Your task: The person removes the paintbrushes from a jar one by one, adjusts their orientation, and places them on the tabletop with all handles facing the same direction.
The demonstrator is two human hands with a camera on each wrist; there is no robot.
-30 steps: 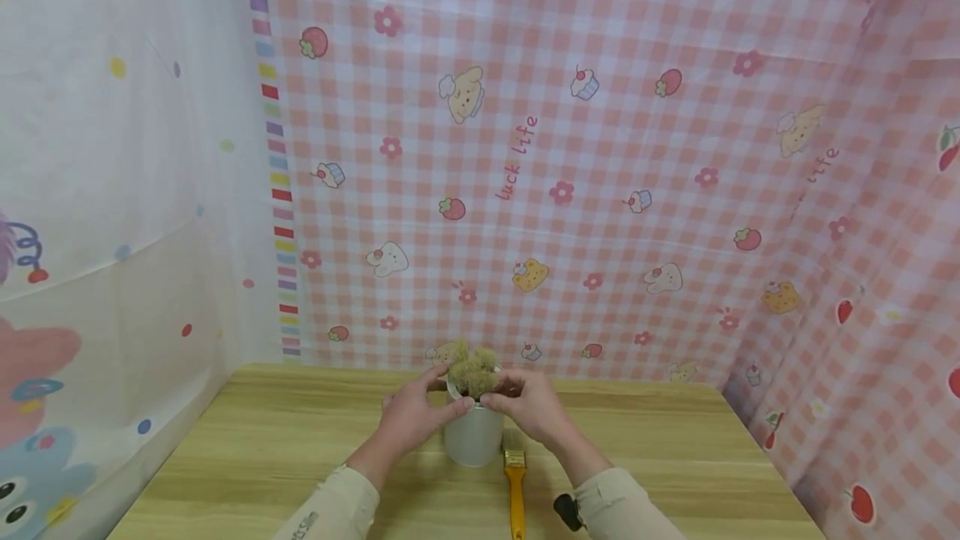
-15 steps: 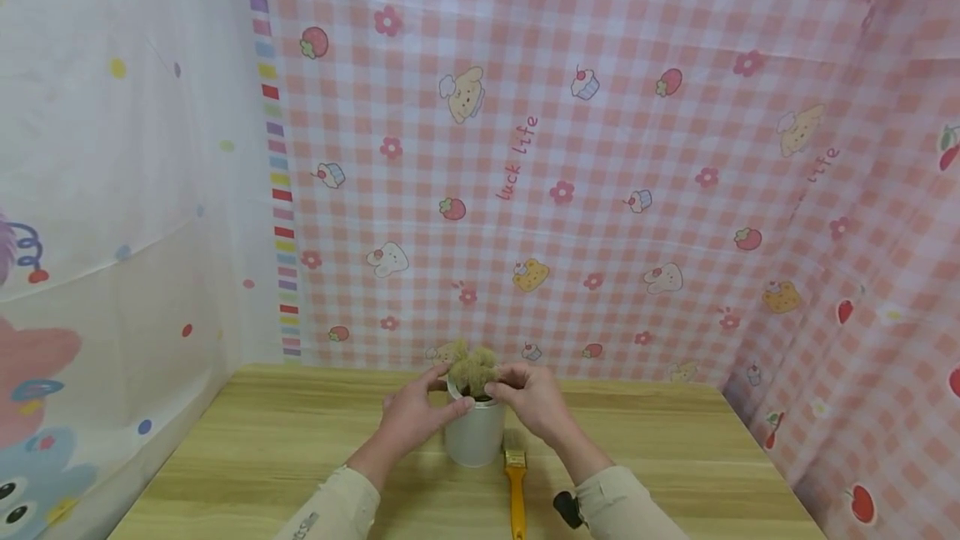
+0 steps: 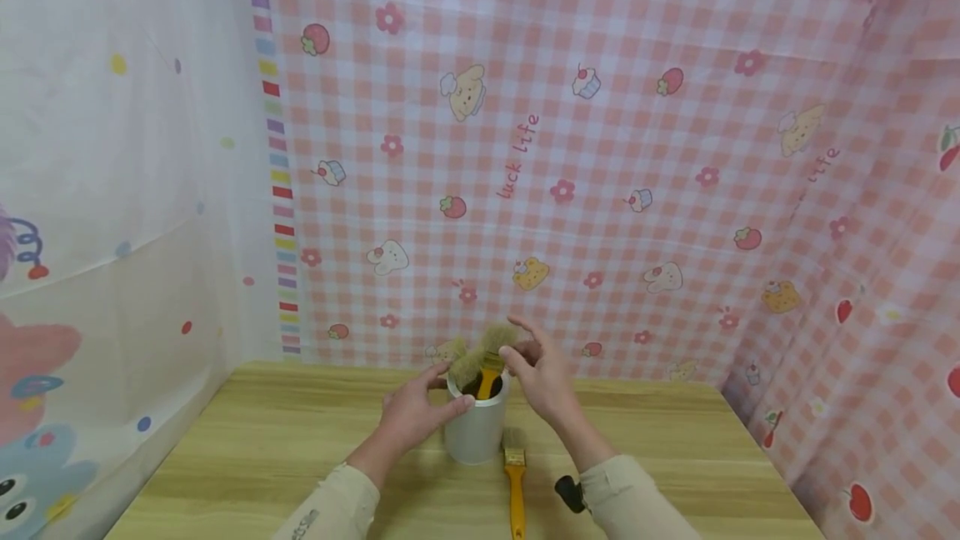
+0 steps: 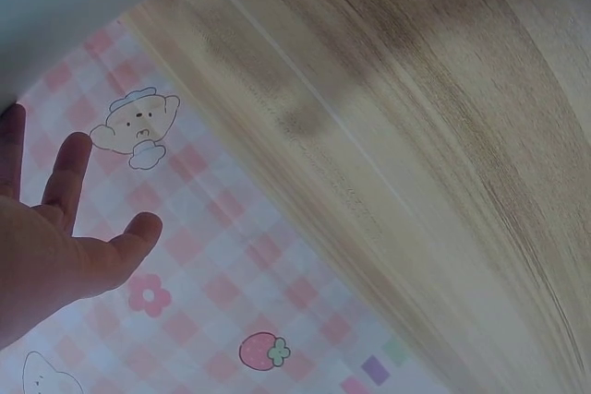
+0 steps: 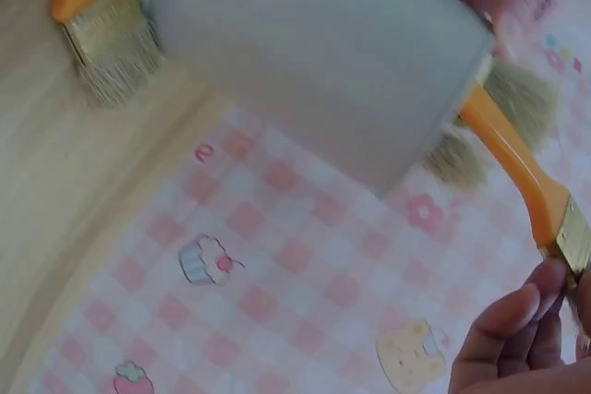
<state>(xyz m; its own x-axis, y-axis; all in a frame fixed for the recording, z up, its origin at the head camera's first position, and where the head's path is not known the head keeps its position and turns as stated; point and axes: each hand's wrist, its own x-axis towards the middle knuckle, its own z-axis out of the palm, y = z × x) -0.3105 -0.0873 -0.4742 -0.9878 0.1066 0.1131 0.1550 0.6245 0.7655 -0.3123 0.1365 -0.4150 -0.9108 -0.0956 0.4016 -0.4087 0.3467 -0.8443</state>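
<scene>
A white-grey cylindrical cup (image 3: 475,433) stands upright on the table. My left hand (image 3: 414,407) holds it at the rim, thumb on the near side and index finger on the far side; its other fingers spread beside the wall in the left wrist view. My right hand (image 3: 547,373) pinches a paintbrush (image 5: 512,159) near its metal band and bristles. That brush leans right, bristles up, with its orange handle reaching down to the cup's mouth. More brushes (image 3: 463,367) stand bristles-up in the cup, their handles hidden inside.
Another orange-handled paintbrush (image 3: 517,486) lies on the wooden table (image 3: 300,432), just right of the cup's base, handle toward me. A black device (image 3: 570,493) sits at my right cuff. Checked pink cloth (image 3: 600,232) hangs behind the table, close to its far edge.
My right hand has moved up and right with one brush, lifting it partly out of the bunch so its orange handle shows. The left hand stays at the cup's rim.
</scene>
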